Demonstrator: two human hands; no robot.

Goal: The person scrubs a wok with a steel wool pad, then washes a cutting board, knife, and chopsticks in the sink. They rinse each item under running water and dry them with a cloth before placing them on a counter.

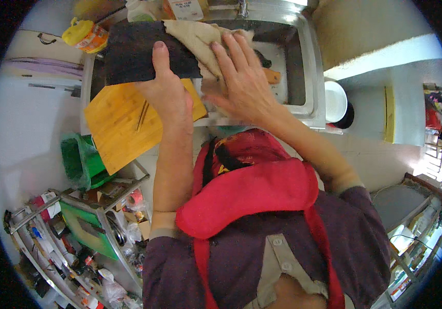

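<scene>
My left hand (170,92) is over a wooden cutting board (122,123), thumb raised across a flat dark piece (140,54); its other fingers are hidden, so its grip cannot be told. The dark piece covers the left part of the sink, and its material is unclear. My right hand (244,77) lies on a beige cloth (196,38), fingers stretched over it and pressing it at the dark piece's right edge; thumb side is blurred. The board juts out over the front edge of the metal sink (310,69), with two narrow dark marks on its face.
In the basin lie an orange-brown object (272,76) and something dark. A yellow-capped container (85,36) and a white bottle (140,11) stand behind. A green bin (85,160) and cluttered metal rack (101,231) are lower left; a white bucket (335,101) is right.
</scene>
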